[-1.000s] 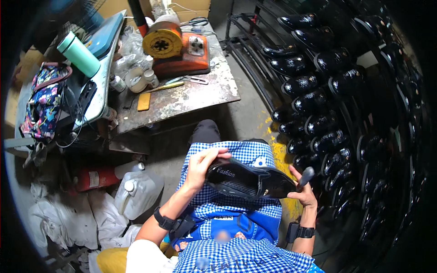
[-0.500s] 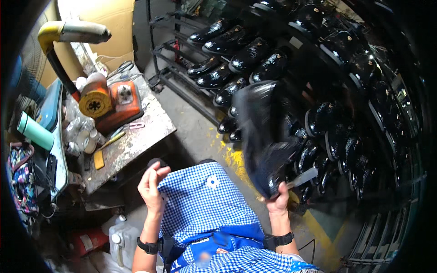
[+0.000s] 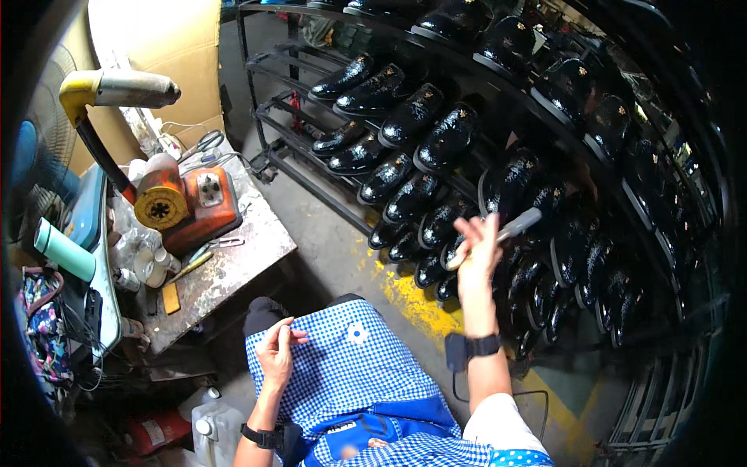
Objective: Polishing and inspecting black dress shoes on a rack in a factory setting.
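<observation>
- Head view: right hand is raised toward the shoe rack, fingers closed around a pale slim tool, its kind unclear
- left hand rests loosely open and empty on the checked apron

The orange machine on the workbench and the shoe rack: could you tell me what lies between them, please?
In the head view, only bare concrete floor separates the orange machine from the shoe rack; scissors lie behind the machine.

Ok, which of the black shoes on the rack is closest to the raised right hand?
The glossy black shoe just above the right hand, on the middle shelf; the hand's brush almost touches it, while the other shoes sit farther off.
</observation>
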Action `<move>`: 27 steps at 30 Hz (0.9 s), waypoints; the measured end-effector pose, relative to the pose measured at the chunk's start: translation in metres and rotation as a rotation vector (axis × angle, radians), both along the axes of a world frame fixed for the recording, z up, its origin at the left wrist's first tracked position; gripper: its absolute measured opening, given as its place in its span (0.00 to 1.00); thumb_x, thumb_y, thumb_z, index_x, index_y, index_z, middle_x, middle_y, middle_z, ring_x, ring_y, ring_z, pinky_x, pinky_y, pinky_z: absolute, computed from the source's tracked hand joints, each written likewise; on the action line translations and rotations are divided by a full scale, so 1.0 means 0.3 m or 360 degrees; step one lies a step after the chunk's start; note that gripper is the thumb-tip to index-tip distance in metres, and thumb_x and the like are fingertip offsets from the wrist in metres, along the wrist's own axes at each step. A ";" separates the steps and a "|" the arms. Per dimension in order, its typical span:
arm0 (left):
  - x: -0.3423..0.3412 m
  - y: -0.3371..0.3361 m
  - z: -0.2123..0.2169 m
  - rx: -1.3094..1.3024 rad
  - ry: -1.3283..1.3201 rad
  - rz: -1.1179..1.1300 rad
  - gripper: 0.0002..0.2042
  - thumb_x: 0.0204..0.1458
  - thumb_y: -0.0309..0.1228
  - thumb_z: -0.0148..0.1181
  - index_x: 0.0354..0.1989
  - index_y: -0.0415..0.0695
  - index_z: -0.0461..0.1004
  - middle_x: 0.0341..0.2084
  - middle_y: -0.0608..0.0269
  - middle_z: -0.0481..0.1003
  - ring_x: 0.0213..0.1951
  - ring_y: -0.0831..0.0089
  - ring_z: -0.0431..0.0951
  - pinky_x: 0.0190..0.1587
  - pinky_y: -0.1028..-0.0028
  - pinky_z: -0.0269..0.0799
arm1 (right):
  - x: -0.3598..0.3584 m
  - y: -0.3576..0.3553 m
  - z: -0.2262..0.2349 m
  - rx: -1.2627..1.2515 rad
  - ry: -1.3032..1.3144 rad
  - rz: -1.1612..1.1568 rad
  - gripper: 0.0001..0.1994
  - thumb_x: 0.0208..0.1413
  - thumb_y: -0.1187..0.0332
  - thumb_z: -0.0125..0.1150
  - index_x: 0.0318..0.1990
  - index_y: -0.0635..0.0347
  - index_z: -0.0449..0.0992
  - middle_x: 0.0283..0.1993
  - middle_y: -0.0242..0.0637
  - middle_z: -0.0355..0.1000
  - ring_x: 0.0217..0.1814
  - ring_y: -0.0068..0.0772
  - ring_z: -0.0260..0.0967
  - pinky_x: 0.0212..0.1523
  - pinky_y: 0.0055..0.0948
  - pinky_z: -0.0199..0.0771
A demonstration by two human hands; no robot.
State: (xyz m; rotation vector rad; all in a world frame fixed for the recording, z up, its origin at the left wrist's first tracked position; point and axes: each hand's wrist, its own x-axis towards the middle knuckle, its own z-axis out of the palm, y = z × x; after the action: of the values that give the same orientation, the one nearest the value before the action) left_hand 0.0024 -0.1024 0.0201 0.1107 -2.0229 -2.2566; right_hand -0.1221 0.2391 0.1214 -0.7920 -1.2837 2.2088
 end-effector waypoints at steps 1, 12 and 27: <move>-0.013 0.002 0.014 -0.0015 -0.0059 0.0040 0.13 0.61 0.29 0.45 0.47 0.34 0.71 0.28 0.54 0.78 0.29 0.71 0.79 0.35 0.76 0.77 | 0.019 -0.041 -0.055 0.0167 -0.0012 0.0042 0.22 0.54 0.50 0.56 0.32 0.65 0.72 0.27 0.41 0.75 0.12 0.20 0.55 0.07 0.20 0.52; -0.574 0.345 0.309 0.0391 -0.0135 -0.0478 0.25 0.59 0.32 0.50 0.63 0.37 0.52 0.49 0.53 0.69 0.41 0.70 0.76 0.39 0.75 0.76 | 0.327 -0.368 -0.492 0.0837 -0.0378 0.0403 0.16 0.56 0.61 0.57 0.22 0.65 0.72 0.14 0.31 0.64 0.18 0.22 0.64 0.22 0.30 0.62; -0.864 0.783 0.344 0.0442 -0.0308 -0.0417 0.27 0.47 0.41 0.65 0.46 0.35 0.60 0.37 0.52 0.70 0.28 0.68 0.76 0.24 0.71 0.79 | 0.288 -0.296 -0.569 0.0521 -0.0394 0.0345 0.09 0.58 0.66 0.55 0.29 0.60 0.73 0.16 0.22 0.58 0.17 0.13 0.53 0.18 0.18 0.51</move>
State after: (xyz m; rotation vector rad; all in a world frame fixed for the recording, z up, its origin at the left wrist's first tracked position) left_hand -0.2569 0.1325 0.1233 0.0949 -1.8924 -2.7831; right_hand -0.0357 0.1503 -0.0494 -0.8472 -1.8734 2.0226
